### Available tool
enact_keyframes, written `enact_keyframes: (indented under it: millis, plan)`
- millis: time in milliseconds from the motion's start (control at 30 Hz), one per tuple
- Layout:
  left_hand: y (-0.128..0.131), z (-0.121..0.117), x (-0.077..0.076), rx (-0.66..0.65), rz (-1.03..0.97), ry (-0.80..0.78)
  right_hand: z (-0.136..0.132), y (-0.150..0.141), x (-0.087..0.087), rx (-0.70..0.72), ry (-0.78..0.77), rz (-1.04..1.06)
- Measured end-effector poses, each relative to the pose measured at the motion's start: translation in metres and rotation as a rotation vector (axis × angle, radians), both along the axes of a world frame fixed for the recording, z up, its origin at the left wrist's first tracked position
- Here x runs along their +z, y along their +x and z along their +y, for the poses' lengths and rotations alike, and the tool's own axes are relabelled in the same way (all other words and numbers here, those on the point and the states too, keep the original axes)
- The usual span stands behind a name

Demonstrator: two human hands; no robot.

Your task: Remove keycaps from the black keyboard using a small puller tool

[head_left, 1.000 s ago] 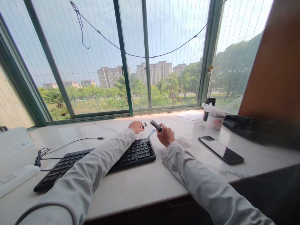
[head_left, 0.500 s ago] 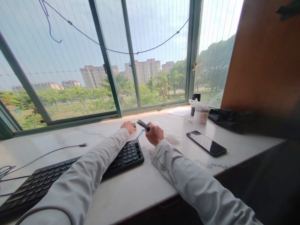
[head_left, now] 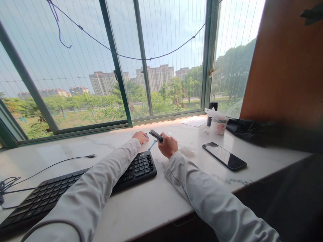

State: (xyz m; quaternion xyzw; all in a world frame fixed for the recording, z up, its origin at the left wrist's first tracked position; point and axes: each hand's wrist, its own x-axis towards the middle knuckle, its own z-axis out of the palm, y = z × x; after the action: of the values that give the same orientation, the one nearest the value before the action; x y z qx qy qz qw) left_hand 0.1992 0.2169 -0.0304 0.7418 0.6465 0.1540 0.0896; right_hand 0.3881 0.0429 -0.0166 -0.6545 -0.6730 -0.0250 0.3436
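My right hand [head_left: 168, 145] is closed round a small flat black device [head_left: 155, 135], held a little above the marble sill just beyond the keyboard's far right corner. My left hand [head_left: 140, 136] rests on the sill close by, its fingers curled on a tiny dark piece I cannot make out. A thin blue stick [head_left: 152, 145] lies on the sill between the two hands. My left forearm crosses over the black keyboard [head_left: 137, 166], which stretches away to the lower left.
A black phone [head_left: 224, 156] lies face up to the right of my right hand. Behind it stand a dark cup [head_left: 212, 106] and a white tub [head_left: 218, 126] with crumpled plastic, then a black cloth [head_left: 252, 129]. A loose cable [head_left: 50, 165] runs along the left. Window frames [head_left: 118, 69] close the far edge.
The view has swung right and then steadied. Both hands have kept their places, the right one holding the black device throughout and the left one staying by the small piece.
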Motion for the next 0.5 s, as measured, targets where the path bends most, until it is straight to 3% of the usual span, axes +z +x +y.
enact_keyframes:
  millis: [500]
  plan:
    - [0.0009, -0.0039, 0.0001, -0.014, -0.011, 0.009, 0.0008, -0.0007, -0.0004, -0.001, -0.007, -0.007]
